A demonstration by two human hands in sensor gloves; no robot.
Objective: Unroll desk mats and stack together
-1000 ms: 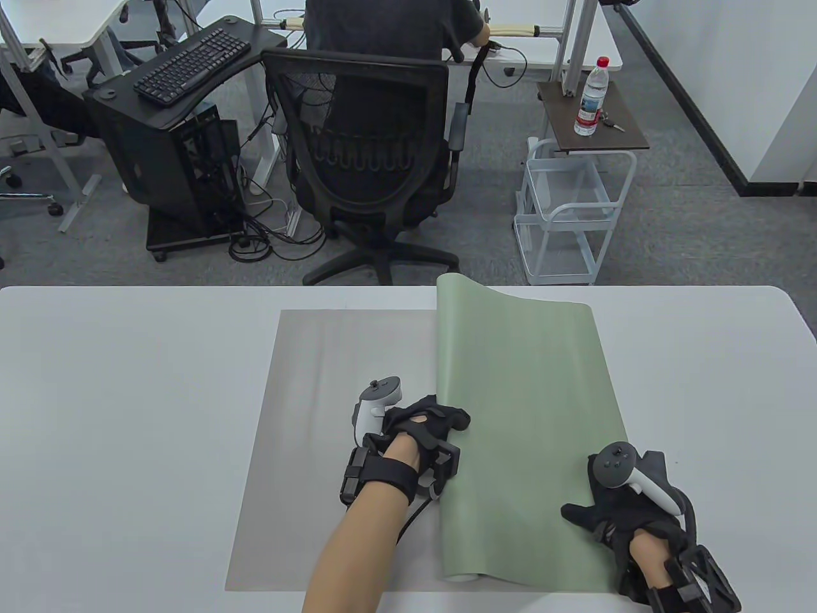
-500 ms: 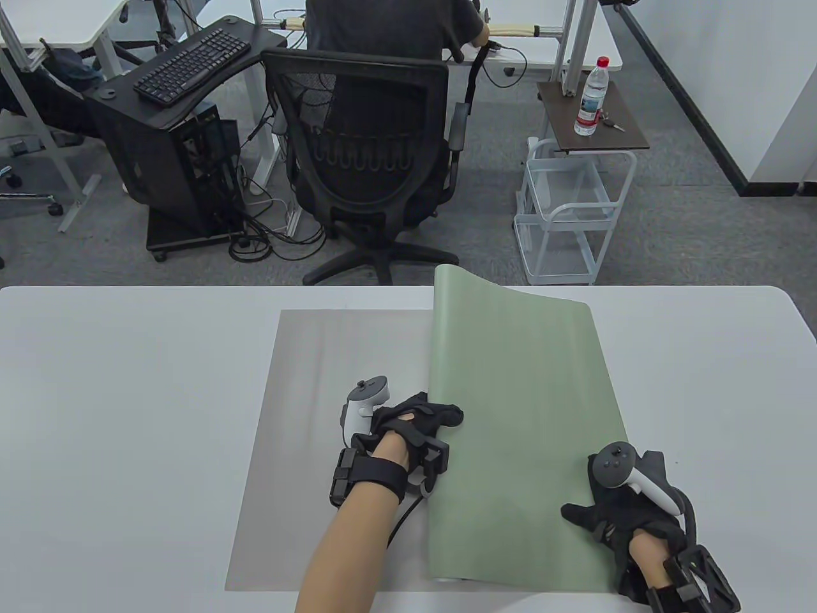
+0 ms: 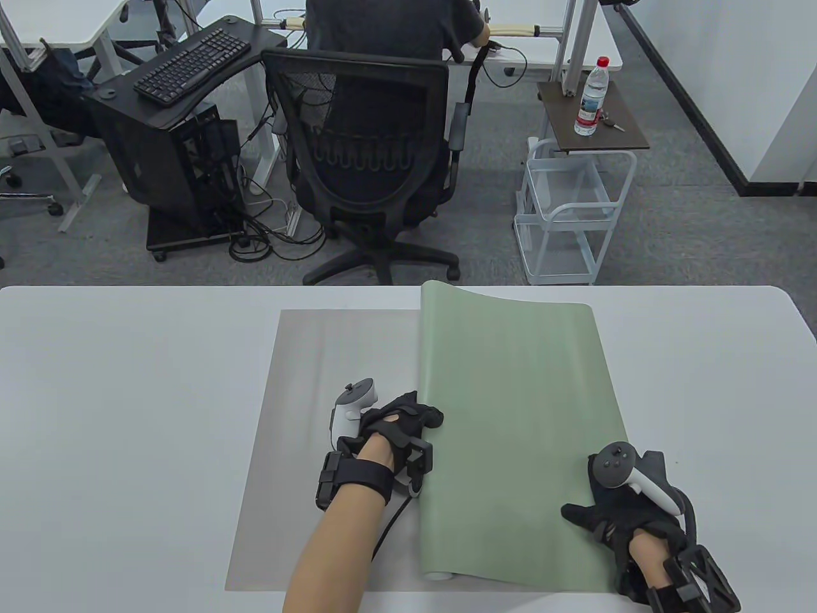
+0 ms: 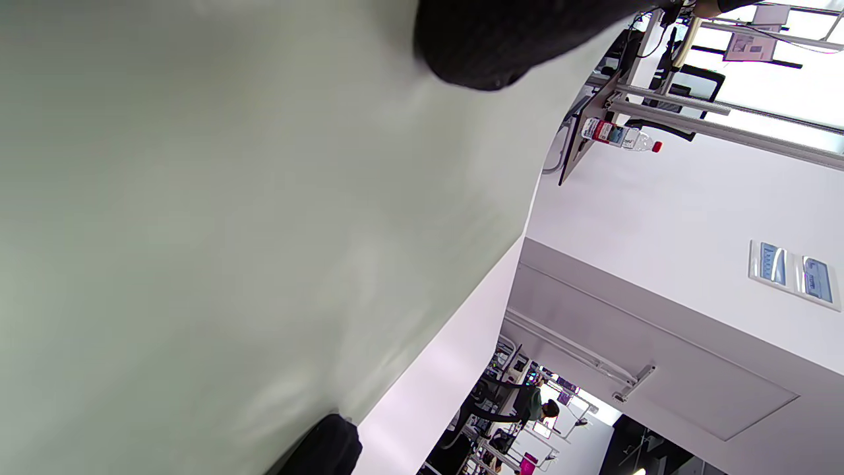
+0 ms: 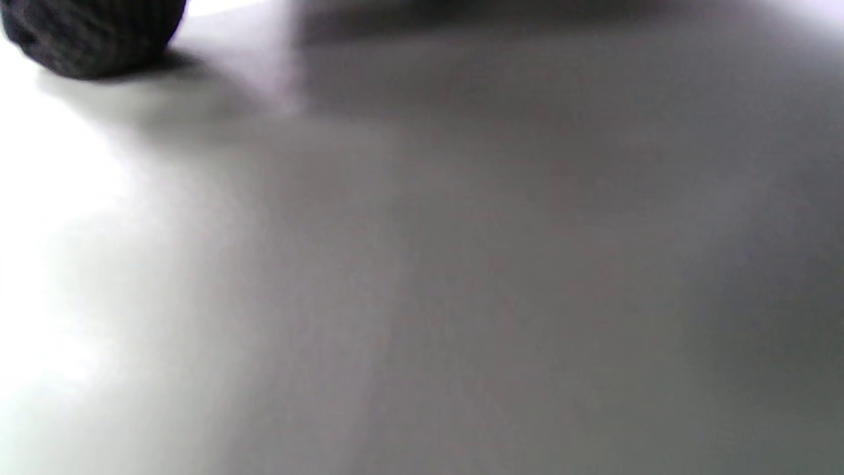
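Observation:
A grey desk mat lies flat on the white table. A green desk mat lies on top of its right half, its left edge still curled into a roll. My left hand rests on the roll's near part, fingers over its top. My right hand presses flat on the green mat's near right corner. The green mat fills the left wrist view under a gloved fingertip. The right wrist view is blurred, showing a fingertip on a pale surface.
Beyond the table's far edge stand a black office chair, a white wire cart and a side shelf with a water bottle. The table's left part and far right strip are bare white surface.
My left hand has moved left with the roll, and more of the green mat now lies spread over the grey mat. My right hand has stayed in place.

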